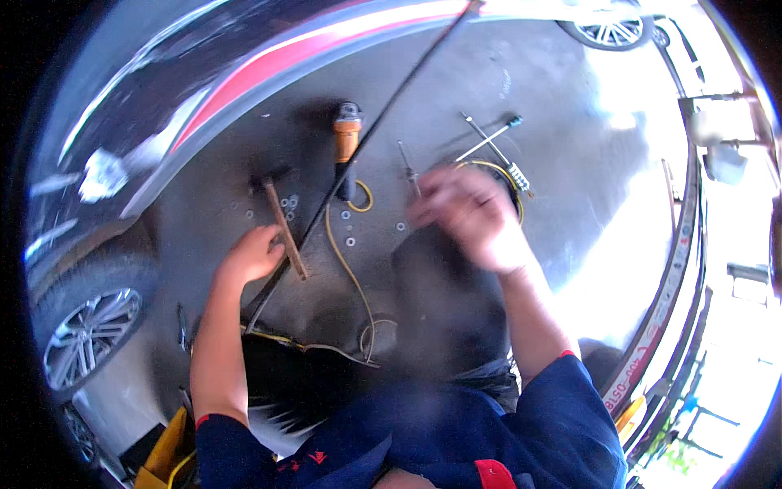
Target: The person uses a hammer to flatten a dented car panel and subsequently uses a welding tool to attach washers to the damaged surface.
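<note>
1. Hammer: pale wooden handle, dark head; laid on grey floor, just beside the left hand.
2. Long dark rod: thin, straight, slanted from top centre down to lower left, passed close by the hammer and left hand.
3. Slender tool: thin metal shaft seen at the fingertips of the right hand; lower end hidden.
4. Hands kept well apart. Left fingers curled near handle and rod; whether either is gripped cannot be told. Right fingers partly bent, blurred by motion; hold on slender tool cannot be told.
5. Orange power tool stood between the hands, its far end grey, yellow cable trailed below.
6. Washers scattered loose between the hands; crossed tools placed beyond the right hand.
7. Dark round shape behind right wrist mostly covered; kind not made out. Right side washed out by glare. Car cut off at upper left.
8. Yellow box-like thing cut off at lower left; whether it is a container, and any contents, cannot be made out.
</note>
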Tool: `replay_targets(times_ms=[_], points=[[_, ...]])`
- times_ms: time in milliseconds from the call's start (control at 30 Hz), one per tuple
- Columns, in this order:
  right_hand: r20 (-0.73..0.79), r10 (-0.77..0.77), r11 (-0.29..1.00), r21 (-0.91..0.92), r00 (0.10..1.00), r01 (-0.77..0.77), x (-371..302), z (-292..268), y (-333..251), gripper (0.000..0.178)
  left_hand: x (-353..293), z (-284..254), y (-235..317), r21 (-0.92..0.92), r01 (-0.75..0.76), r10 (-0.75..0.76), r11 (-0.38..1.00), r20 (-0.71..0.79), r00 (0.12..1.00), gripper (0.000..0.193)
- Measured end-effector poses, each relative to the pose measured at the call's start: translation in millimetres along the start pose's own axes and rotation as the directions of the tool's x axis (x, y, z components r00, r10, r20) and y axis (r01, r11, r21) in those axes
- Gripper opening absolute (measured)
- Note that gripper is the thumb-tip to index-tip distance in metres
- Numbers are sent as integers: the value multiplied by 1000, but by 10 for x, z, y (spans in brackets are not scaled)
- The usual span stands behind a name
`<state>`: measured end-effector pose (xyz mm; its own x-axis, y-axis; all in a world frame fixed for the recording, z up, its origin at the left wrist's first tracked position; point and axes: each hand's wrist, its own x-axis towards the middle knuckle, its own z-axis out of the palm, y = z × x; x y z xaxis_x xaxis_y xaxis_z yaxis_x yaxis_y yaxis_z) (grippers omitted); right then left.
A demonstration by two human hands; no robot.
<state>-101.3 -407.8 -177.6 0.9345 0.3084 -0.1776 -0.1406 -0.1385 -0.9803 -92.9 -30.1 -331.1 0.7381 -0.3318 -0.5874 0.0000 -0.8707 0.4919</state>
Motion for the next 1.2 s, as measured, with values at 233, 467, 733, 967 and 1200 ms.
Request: replay_targets(times_ms=[233, 467, 733, 967, 1200], points=[[-635, 612, 719, 197, 472, -667, -577, -1997, 2559, 22, -14, 302, -306, 68, 24, -29, 997, 66, 997, 42], [-588, 360, 487, -544, 724, -683, -357, -2120, 3424, 37, -355, 481, -225, -68, 287, -284, 956, 45, 958, 40], [-412, 353, 135, -866, 840, -482, 243, -1953, 3184, 42, -665, 480, 300, -91, 461, -461, 883, 23, 887, 42], [-44, 472, 310, -927, 880, -213, 658, -2448, 3889, 35, -390, 502, 235, 96, 331, -334, 939, 12, 943, 45], [-139, 351, 531, -785, 926, -319, 580, -1954, 4050, 42, -490, 609, 488, 54, 349, -351, 936, 45, 935, 49]])
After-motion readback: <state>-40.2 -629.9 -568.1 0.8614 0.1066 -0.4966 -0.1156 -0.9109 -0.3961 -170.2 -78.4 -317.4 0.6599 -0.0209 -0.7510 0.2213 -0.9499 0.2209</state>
